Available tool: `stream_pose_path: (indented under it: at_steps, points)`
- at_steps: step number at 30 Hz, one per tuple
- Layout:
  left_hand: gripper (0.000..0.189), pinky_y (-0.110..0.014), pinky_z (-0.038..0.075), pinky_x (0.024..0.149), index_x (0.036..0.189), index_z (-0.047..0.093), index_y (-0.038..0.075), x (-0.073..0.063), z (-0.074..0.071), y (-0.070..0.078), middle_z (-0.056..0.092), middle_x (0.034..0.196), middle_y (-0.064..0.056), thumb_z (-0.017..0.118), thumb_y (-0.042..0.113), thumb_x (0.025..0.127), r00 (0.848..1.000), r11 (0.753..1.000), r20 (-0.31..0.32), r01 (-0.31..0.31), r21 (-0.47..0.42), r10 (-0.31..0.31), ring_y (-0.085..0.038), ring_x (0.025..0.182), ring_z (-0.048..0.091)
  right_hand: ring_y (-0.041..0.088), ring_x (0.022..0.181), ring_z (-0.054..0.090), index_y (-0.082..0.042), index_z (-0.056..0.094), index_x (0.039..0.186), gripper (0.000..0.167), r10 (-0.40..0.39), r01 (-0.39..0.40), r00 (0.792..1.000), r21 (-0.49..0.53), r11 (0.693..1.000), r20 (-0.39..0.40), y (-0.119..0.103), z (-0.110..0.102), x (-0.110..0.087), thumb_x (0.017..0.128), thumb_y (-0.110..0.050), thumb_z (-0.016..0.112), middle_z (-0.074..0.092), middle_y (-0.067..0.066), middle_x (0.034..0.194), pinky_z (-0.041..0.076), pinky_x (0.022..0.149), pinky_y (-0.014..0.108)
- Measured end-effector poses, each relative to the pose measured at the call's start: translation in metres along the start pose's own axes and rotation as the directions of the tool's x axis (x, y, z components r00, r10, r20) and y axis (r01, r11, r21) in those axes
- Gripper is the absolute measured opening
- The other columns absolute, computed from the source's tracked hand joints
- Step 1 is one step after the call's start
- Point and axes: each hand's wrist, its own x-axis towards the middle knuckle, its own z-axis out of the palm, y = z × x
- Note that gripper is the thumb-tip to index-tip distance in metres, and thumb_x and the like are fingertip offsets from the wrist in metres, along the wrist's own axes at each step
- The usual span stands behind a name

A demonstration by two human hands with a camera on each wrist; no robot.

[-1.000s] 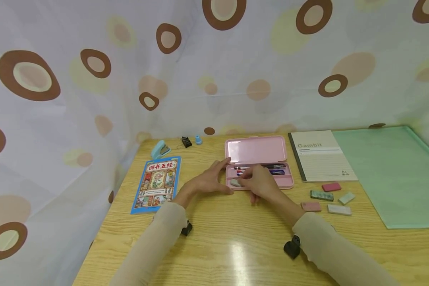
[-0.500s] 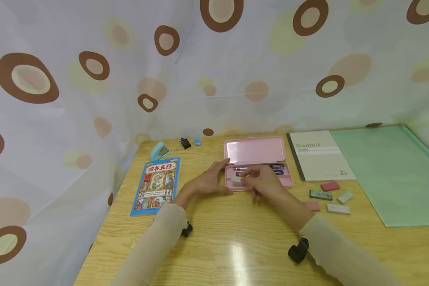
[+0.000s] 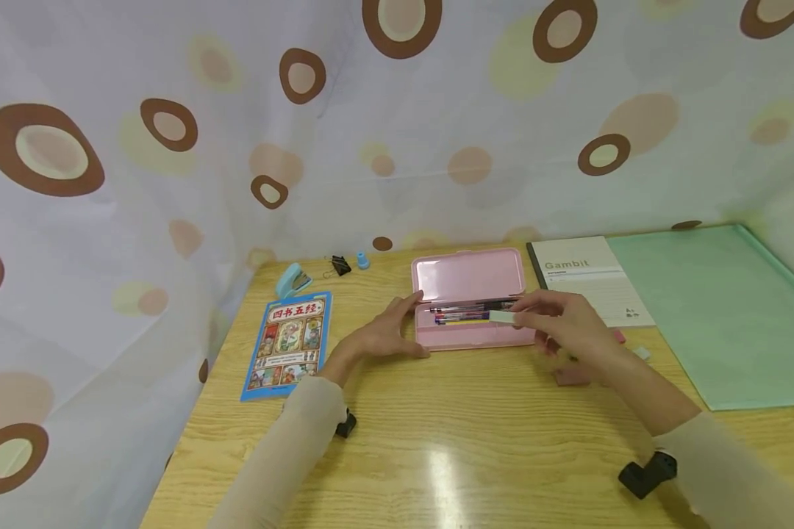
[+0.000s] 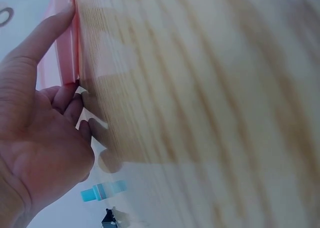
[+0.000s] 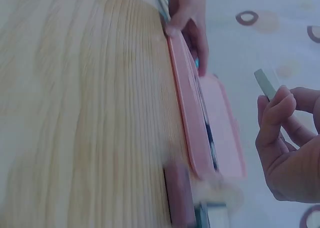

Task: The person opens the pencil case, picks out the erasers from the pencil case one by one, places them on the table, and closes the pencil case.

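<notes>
A pink pencil case (image 3: 476, 339) lies open on the table, its lid (image 3: 468, 275) folded back and several pens (image 3: 462, 317) in its rear compartment. My left hand (image 3: 385, 334) holds the case's left end, thumb at the front edge and fingers toward the back corner. In the left wrist view the thumb lies along the pink wall, with the other fingers bent at the end of the case. Between thumb and fingers, my right hand (image 3: 572, 327) pinches a small whitish eraser (image 3: 502, 317). The right wrist view shows this eraser (image 5: 265, 84) raised above the case.
More erasers, among them a pink eraser (image 3: 572, 373), lie right of the case, partly hidden by the right arm. A notebook (image 3: 595, 286) and a green mat (image 3: 734, 323) are farther right. On the left are a blue-edged book (image 3: 290, 344), stapler (image 3: 294, 281), binder clip (image 3: 340, 265) and small blue object (image 3: 362, 260).
My right hand has lifted the whitish eraser out of the case's front compartment and carried it to the right, over the case's right part. The left hand has stayed on the case.
</notes>
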Motion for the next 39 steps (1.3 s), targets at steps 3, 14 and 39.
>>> stream_pose_path:
  at_steps: [3,14,39]
  points:
    - [0.114,-0.052,0.026,0.124,0.169,0.010,0.029,-0.001,0.000,0.000,0.032,0.162,-0.007,0.085,0.040,0.084,1.000,1.000,-0.001,0.008,0.004,-0.008,-0.030,0.154,0.028,0.018,0.053,0.054,-0.005,0.068,0.122,0.034,0.008,-0.008,1.000,-0.022,1.000,-0.016,0.006,-0.025,-0.018,0.100,-0.030,0.071,0.066,0.002,0.076,0.051,0.051,0.038]
    - [0.113,-0.053,0.028,0.124,0.169,0.009,0.029,-0.004,-0.001,-0.003,0.030,0.162,-0.007,0.084,0.042,0.085,1.000,1.000,-0.012,0.010,0.007,-0.010,-0.030,0.154,0.028,0.025,0.057,0.055,-0.009,0.069,0.123,0.025,0.050,-0.059,0.996,-0.118,0.991,-0.076,0.043,-0.097,-0.077,0.105,-0.026,0.065,0.062,0.003,0.078,0.045,0.047,0.042]
    - [0.113,-0.052,0.028,0.124,0.169,0.009,0.029,-0.002,-0.001,0.002,0.031,0.162,-0.007,0.083,0.044,0.085,1.000,0.999,0.005,0.000,0.043,0.000,-0.030,0.153,0.030,0.023,0.058,0.061,0.004,0.063,0.124,0.031,0.173,-0.120,0.971,-0.292,0.949,0.163,0.088,-0.130,-0.109,0.109,-0.022,0.057,0.068,0.007,0.080,0.054,0.048,0.036]
